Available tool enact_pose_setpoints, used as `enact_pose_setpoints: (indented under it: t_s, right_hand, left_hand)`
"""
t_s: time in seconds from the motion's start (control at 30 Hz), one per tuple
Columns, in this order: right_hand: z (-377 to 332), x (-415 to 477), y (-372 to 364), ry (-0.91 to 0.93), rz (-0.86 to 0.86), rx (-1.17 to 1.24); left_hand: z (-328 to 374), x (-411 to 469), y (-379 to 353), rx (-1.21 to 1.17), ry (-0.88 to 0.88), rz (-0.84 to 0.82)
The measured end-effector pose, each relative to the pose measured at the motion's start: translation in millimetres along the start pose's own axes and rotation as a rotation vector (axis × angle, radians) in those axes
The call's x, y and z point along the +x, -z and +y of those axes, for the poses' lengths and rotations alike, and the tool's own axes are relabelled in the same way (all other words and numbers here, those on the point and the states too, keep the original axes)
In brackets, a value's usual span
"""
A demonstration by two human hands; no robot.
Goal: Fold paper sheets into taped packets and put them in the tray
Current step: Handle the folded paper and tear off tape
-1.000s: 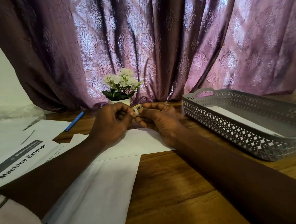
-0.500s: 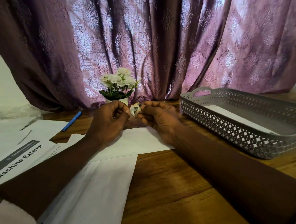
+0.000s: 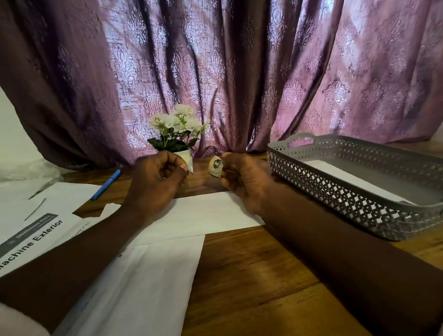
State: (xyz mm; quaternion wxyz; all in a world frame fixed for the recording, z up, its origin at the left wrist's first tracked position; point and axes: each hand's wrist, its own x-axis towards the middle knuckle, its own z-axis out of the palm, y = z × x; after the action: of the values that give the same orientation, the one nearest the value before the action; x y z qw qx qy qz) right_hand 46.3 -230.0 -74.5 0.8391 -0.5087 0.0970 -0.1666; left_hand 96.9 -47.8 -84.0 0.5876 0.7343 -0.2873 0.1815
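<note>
My right hand (image 3: 244, 179) grips a small roll of tape (image 3: 216, 167) above the table's far side. My left hand (image 3: 156, 183) is held a short way to its left, thumb and forefinger pinched on the tape's end; the clear strip between the hands is hard to see. Under both hands lies a folded white sheet (image 3: 205, 213) on the wooden table. The grey perforated tray (image 3: 349, 206) stands to the right, with a white paper packet (image 3: 347, 180) lying inside it.
A small white pot of white flowers (image 3: 177, 130) stands just behind my hands, before a purple curtain. A blue pen (image 3: 105, 184) and printed sheets (image 3: 23, 234) lie at the left. Another white sheet (image 3: 134, 292) lies at the near edge.
My hands were together on the tape roll; now they have drawn apart, the left going left with the tape's end and the right keeping the roll.
</note>
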Motion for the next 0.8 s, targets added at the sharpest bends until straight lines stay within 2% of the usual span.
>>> enact_pose_setpoints:
  t_s: [0.07,0.1,0.2,0.27,0.33,0.43,0.53,0.6,0.7,0.8]
  right_hand:
    - [0,-4,-1,0.121,-0.049,-0.065]
    - [0,-4,0,0.234,-0.057,-0.210]
    - [2,7,7,0.697,-0.034,-1.036]
    - [3,12,9,0.762,-0.047,-1.392]
    - [8,13,9,0.748,-0.066,-1.546]
    - [7,10,8,0.827,-0.169,-1.537]
    - [1,6,5,0.828,-0.190,-1.399]
    - [-3,1,2,0.685,-0.191,-1.084]
    - [-9,-8,-1,0.336,-0.200,-0.569]
    - [-11,-11,3,0.238,-0.286,-0.526]
  left_hand:
    - [1,0,0,-0.034,0.021,0.009]
    - [0,1,0,-0.059,0.041,0.006]
    - [-2,3,3,-0.126,0.102,-0.013]
    - [-3,3,2,-0.154,0.115,-0.014]
    - [-1,1,0,-0.142,0.085,-0.013]
    - [-1,-1,-2,-0.023,-0.039,-0.012]
    - [-4,-3,1,0.265,-0.286,0.007]
    - [-2,-5,3,0.470,-0.482,-0.007]
    - [0,-7,1,0.657,-0.699,-0.077]
    - [-1,-8,-4,0.751,-0.803,-0.091]
